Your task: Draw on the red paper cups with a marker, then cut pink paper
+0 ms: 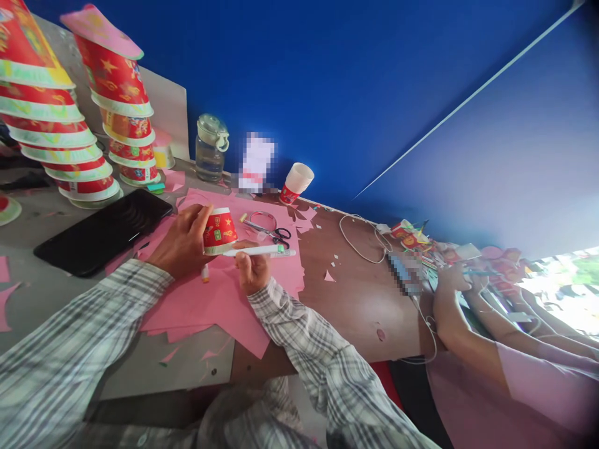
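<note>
My left hand is wrapped round a red paper cup with gold patterns, which is turned upside down over the pink paper. In my right hand is a white marker pen, held level with one end at the cup's lower rim. Whether the tip touches the rim is hard to see. Pink paper sheets lie under both hands. Just beyond the pen are scissors with black handles and a roll of tape. A small white and orange cap or tube shows beneath the left hand.
Tall towers of red cups stand at the left, behind a black tablet. A glass jug and stacked cups line the blue wall. A white cable crosses the table. Another person's arm works at the right.
</note>
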`<state>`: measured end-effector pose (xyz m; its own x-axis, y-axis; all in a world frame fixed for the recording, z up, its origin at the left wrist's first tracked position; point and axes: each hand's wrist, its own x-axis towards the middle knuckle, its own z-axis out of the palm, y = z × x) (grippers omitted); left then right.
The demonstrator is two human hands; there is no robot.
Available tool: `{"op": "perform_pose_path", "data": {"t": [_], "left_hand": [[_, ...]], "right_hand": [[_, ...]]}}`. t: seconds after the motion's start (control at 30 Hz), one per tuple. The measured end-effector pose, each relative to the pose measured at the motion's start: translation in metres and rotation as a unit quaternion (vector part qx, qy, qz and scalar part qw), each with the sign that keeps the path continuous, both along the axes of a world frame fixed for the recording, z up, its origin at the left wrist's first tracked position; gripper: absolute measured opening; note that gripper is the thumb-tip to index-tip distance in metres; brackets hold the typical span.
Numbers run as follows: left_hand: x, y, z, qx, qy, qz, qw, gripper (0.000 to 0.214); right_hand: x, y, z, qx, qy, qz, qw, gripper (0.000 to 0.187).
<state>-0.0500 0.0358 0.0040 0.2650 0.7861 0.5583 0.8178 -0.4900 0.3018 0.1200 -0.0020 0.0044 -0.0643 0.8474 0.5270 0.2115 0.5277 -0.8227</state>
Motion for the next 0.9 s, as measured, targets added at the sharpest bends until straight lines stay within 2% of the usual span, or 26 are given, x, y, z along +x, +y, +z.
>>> {"op": "perform_pose_path", "data": {"t": [0.17, 0.5, 0.7, 0.9], "left_hand": [[-0.0003, 0.0007, -0.0036, 0.011, -0.014, 0.001, 1.000, 0.094], [-0.0008, 0.0002, -0.0033, 0.022, -0.009, -0.007, 1.000, 0.092], [-0.0011, 0.0007, -0.0037, 0.024, -0.013, -0.007, 1.000, 0.094], [-0.0008, -0.0004, -0.0032, 0.023, -0.010, -0.007, 1.000, 0.091]], "right_hand": [[-0.0002, 0.0012, -0.0015, -0.008, -0.019, -0.012, 1.000, 0.027], [-0.0005, -0.0006, 0.0050, -0.007, -0.057, -0.013, 0.998, 0.022], [0.0001, -0.0015, 0.0001, -0.007, -0.030, -0.023, 0.999, 0.023], [0.0009, -0.0002, 0.0006, 0.001, -0.059, -0.010, 0.998, 0.022]]}}
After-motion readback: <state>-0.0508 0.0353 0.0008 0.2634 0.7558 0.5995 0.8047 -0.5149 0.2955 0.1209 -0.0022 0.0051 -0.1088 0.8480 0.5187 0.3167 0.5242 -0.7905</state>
